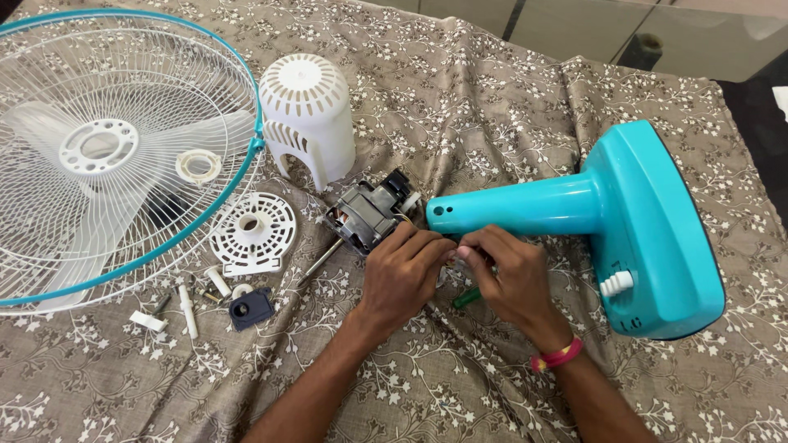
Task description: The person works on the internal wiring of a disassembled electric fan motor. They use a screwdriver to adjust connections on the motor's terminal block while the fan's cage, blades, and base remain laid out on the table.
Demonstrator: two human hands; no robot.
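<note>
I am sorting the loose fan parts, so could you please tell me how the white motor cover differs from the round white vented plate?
The white motor cover is a tall dome standing upright; the round white vented plate is flat and lies on the cloth. The cover is larger and lies farther away. Both are white slotted plastic.

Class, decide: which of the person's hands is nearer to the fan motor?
Left. The left hand touches the fan motor from just below it; the right hand sits farther right, under the teal stand's neck.
</note>
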